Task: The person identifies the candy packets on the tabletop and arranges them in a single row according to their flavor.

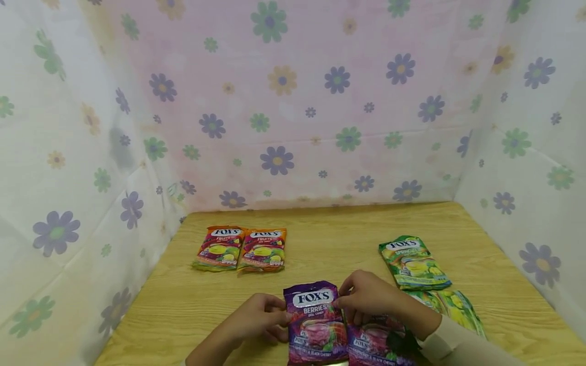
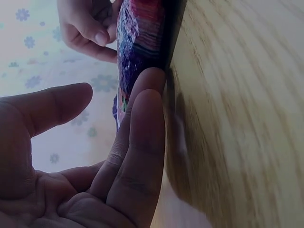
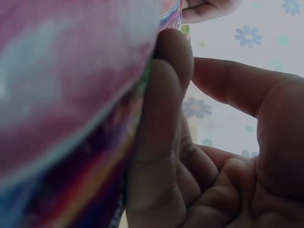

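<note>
A purple Fox's Berries candy bag [image 1: 316,323] lies face up at the front of the table, between both hands. My left hand [image 1: 261,323] is at its left side; in the left wrist view the straight fingers [image 2: 147,123] touch the bag's edge low by the tabletop, thumb held apart. On the other side, my right hand [image 1: 371,295] has its fingertips at the bag's upper right edge. A second purple Berries bag [image 1: 375,345] lies beside the first, partly hidden under the right hand and wrist. Close up, the right wrist view shows fingers [image 3: 159,118] along a bag's glossy side.
Two orange-topped Fox's Fruits bags, a left one [image 1: 222,249] and a right one [image 1: 263,250], lie side by side at the back left. A green Fox's Spring bag [image 1: 414,263] is at the right, with more green packaging [image 1: 458,307] below it. Flowered cloth [image 1: 316,101] encloses the wooden table [image 1: 329,229].
</note>
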Motion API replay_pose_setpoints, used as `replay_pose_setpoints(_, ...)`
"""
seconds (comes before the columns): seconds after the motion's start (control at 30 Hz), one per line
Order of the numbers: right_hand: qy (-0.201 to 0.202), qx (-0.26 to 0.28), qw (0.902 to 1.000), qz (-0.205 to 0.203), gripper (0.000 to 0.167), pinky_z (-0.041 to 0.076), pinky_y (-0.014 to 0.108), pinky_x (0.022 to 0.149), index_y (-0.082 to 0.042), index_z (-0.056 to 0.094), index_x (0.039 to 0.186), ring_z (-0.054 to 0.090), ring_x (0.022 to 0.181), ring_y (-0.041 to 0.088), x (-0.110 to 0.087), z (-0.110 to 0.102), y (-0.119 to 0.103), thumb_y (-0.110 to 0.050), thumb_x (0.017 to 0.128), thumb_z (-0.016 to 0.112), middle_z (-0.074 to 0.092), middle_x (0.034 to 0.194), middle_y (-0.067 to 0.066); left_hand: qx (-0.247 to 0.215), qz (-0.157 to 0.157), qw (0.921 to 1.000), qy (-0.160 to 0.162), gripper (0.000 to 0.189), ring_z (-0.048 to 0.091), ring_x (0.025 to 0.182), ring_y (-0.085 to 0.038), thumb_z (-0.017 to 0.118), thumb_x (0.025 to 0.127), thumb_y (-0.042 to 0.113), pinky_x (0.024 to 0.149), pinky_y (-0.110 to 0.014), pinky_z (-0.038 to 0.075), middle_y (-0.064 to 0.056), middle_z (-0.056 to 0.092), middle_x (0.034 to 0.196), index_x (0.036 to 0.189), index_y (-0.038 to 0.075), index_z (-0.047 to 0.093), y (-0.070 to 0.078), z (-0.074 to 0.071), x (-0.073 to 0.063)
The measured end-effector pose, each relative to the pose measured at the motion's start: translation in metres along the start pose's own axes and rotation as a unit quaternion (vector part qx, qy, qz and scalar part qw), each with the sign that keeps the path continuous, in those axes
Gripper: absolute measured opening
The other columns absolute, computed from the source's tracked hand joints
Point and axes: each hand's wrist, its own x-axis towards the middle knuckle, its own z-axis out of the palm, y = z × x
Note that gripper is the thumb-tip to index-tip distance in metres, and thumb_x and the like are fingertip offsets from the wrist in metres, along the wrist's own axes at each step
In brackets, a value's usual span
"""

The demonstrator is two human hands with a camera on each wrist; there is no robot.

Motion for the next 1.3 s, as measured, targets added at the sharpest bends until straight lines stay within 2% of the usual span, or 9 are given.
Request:
replay_pose_setpoints(0.37, -0.017, -0.013, 0.9998, 0.004, 0.034, 0.059, 0.034, 0.051, -0.001, 0.072, 0.117, 0.072, 0.057, 0.024, 0.0014, 0.0011, -0.0007, -0.027, 0.094, 0.076, 0.075, 0.069, 0.008, -0.007, -0.01, 0.9999, -0.005, 0.053, 0.077, 0.084, -0.026, 0.071, 0.097, 0.023, 0.071, -0.035, 0.064, -0.013, 0.072, 0.106, 0.136, -0.009, 0.054, 0.0026, 0.001, 0.0028)
replay_pose_setpoints(0.47, -0.018, -0.013, 0.9998, 0.004, 0.043, 0.06, 0.035, 0.052, 0.004, 0.067, 0.124, 0.072, 0.058, 0.024, 0.0002, 0.0005, -0.0018, -0.025, 0.094, 0.076, 0.075, 0.072, 0.009, -0.008, -0.007, 0.9999, -0.005, 0.053, 0.077, 0.082, -0.025, 0.072, 0.096, 0.022, 0.07, -0.035, 0.064, -0.014, 0.072, 0.105, 0.135, -0.009, 0.055, 0.0036, 0.0016, 0.0027)
replay_pose_setpoints(0.67, -0.012, -0.021, 0.9997, -0.001, 0.055, 0.062, 0.036, 0.065, 0.01, 0.06, 0.133, 0.074, 0.064, 0.024, -0.0017, -0.0005, -0.0054, -0.023, 0.092, 0.077, 0.076, 0.086, 0.005, -0.014, -0.001, 0.9999, -0.005, 0.056, 0.077, 0.081, -0.024, 0.073, 0.096, 0.022, 0.07, -0.035, 0.064, -0.015, 0.071, 0.105, 0.137, -0.01, 0.053, 0.0048, 0.0015, 0.0022)
replay_pose_setpoints(0.8, -0.015, -0.002, 0.9999, 0.003, 0.058, 0.062, 0.037, 0.066, 0.01, 0.057, 0.137, 0.075, 0.066, 0.025, -0.0016, 0.0002, -0.0046, -0.022, 0.093, 0.076, 0.076, 0.09, 0.006, -0.014, 0.0, 0.9999, -0.002, 0.057, 0.076, 0.081, -0.024, 0.073, 0.096, 0.022, 0.07, -0.036, 0.064, -0.014, 0.072, 0.107, 0.138, -0.01, 0.051, 0.0051, 0.0012, 0.0005)
replay_pose_setpoints(1.1, -0.019, 0.066, 0.9976, 0.011, 0.062, 0.062, 0.038, 0.06, 0.009, 0.051, 0.143, 0.075, 0.068, 0.028, 0.0003, 0.0031, -0.0039, -0.019, 0.093, 0.073, 0.075, 0.09, 0.01, -0.03, 0.03, 0.9991, -0.005, 0.065, 0.074, 0.084, -0.025, 0.07, 0.095, 0.013, 0.067, -0.037, 0.064, -0.016, 0.065, 0.11, 0.146, -0.015, 0.042, 0.0043, -0.0015, -0.001)
replay_pose_setpoints(1.3, -0.025, 0.109, 0.9937, 0.008, 0.068, 0.064, 0.041, 0.062, 0.011, 0.042, 0.149, 0.076, 0.074, 0.033, -0.0007, 0.0038, -0.0061, -0.016, 0.094, 0.071, 0.076, 0.097, 0.012, -0.036, 0.038, 0.9986, -0.009, 0.061, 0.073, 0.086, -0.025, 0.069, 0.093, 0.011, 0.067, -0.035, 0.063, -0.016, 0.063, 0.111, 0.145, -0.011, 0.048, 0.0065, -0.0038, -0.0023)
